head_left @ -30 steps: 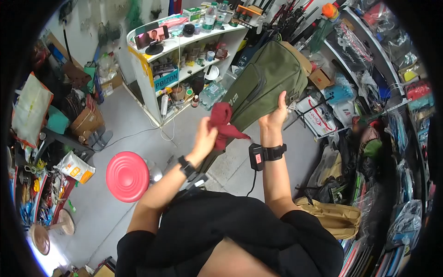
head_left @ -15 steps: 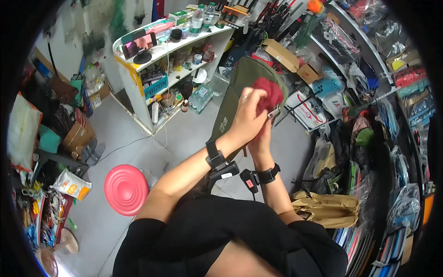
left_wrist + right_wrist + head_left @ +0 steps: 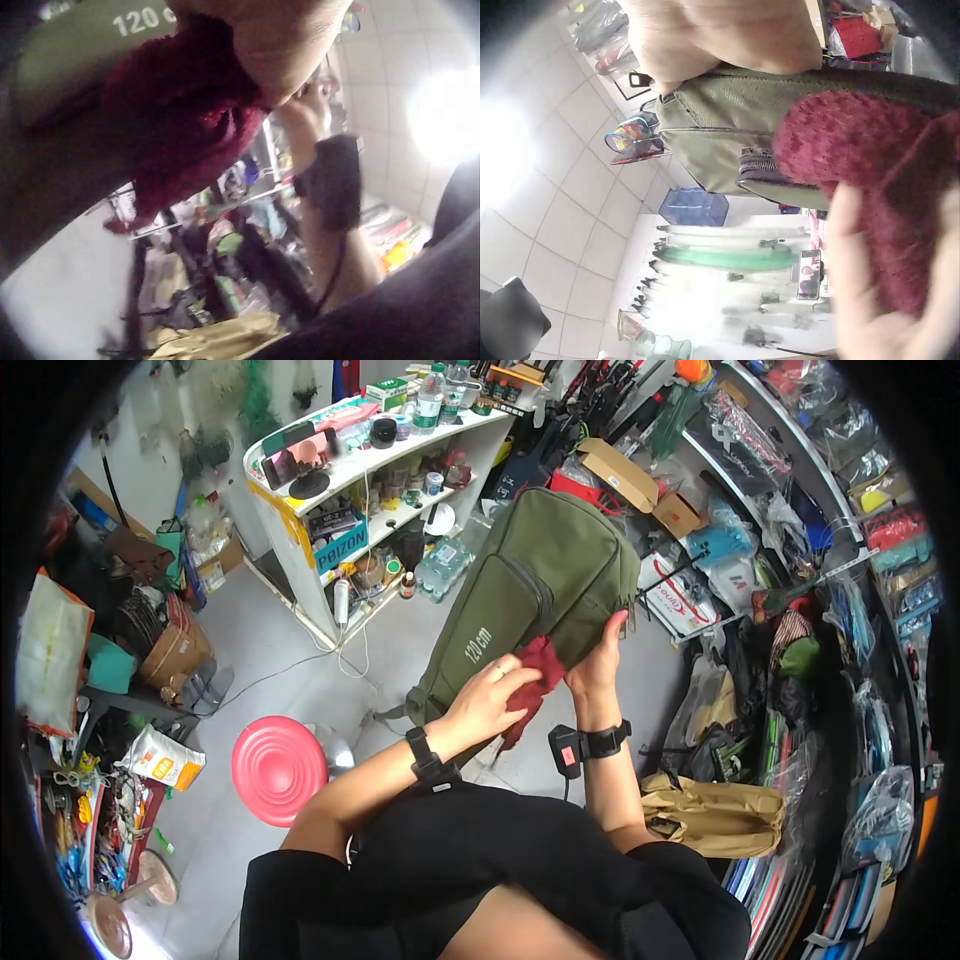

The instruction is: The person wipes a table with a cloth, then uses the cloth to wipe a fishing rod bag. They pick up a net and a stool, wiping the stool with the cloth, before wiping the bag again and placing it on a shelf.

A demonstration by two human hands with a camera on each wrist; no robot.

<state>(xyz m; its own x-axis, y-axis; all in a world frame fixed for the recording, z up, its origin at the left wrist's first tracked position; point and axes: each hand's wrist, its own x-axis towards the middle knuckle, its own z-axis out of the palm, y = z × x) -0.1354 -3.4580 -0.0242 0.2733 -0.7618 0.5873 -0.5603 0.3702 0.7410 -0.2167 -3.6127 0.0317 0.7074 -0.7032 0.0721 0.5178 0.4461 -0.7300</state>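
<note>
A long olive-green bag [image 3: 560, 545] marked "120 cm" slants across the head view, with a zipped pocket on its upper face. My left hand [image 3: 485, 705] grips a maroon cloth [image 3: 541, 660] against the bag's near side, below the pocket. In the right wrist view the fuzzy cloth [image 3: 840, 139] bunches between the left thumb and fingers, next to the black zip [image 3: 757, 163]. My right hand [image 3: 598, 668] holds the bag's wide right end, thumb raised along the edge and fingers hidden. Loose cloth [image 3: 172, 180] hangs under the left hand in the left wrist view.
A white shelf unit [image 3: 300, 560] with bottles, jars and a phone on a stand is ahead. A pink round stool [image 3: 279, 771] stands at left on the grey floor. Racks of bagged goods [image 3: 850, 650] line the right, near a tan bag [image 3: 715, 816].
The left hand carried the cloth up to the bag's right end, then back down to its near side. The bag tipped away and now shows its face again; the right hand kept its hold.
</note>
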